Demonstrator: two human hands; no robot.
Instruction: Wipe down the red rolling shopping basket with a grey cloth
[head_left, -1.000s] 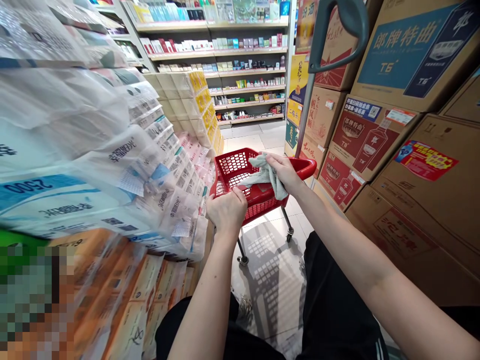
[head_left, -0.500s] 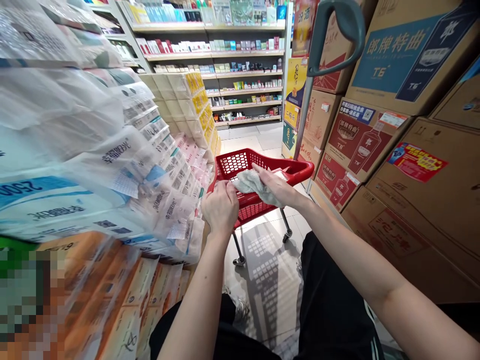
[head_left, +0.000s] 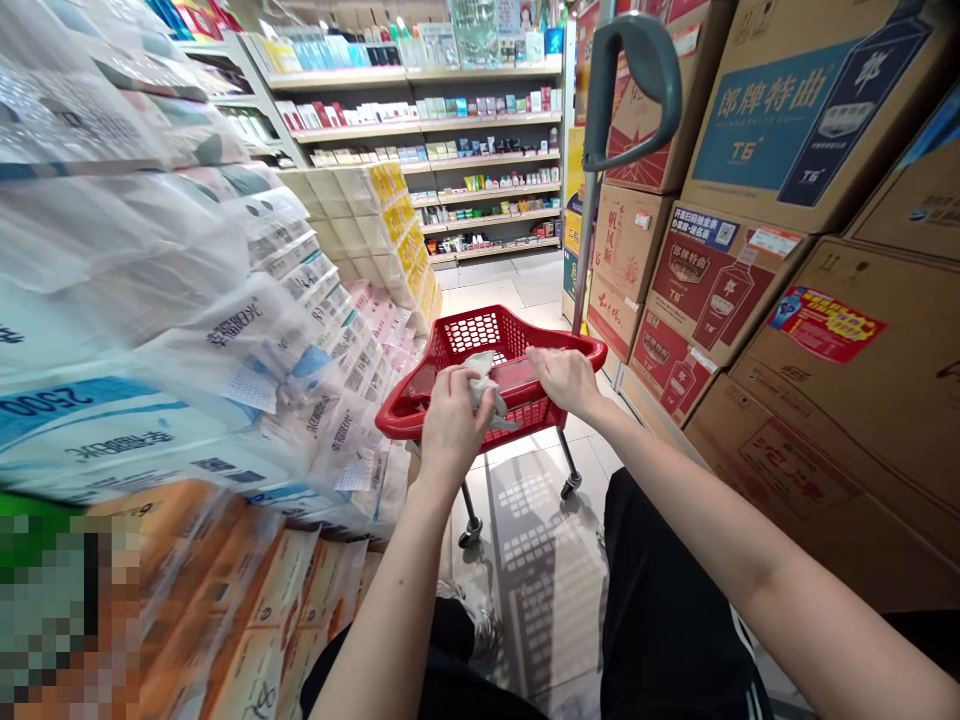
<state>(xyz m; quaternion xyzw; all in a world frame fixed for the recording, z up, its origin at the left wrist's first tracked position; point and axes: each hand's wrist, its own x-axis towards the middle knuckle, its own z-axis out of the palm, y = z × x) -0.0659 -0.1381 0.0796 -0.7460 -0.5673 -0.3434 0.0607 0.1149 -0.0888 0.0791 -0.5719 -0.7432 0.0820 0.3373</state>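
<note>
A red plastic basket cart [head_left: 495, 440] on thin metal legs stands in front of me, with a long grey-handled pole [head_left: 585, 230] rising from its right side. Bunched in my left hand [head_left: 454, 415] is a light grey cloth [head_left: 486, 380], pressed at the near rim, left of its middle. My left fingers are closed round the cloth. My right hand [head_left: 566, 380] grips the rim farther right, fingers curled over it and no cloth in them.
Wrapped tissue packs [head_left: 247, 330] are piled along the left, above orange packages [head_left: 187, 600]. Cardboard cartons [head_left: 780, 120] are stacked on the right. Shelves of small goods [head_left: 420, 130] stand at the back. Pale floor tiles [head_left: 525, 285] run between them.
The cloth has passed from under my right hand into my left. My right hand now holds the rim, and the cart has shifted slightly left with its pole.
</note>
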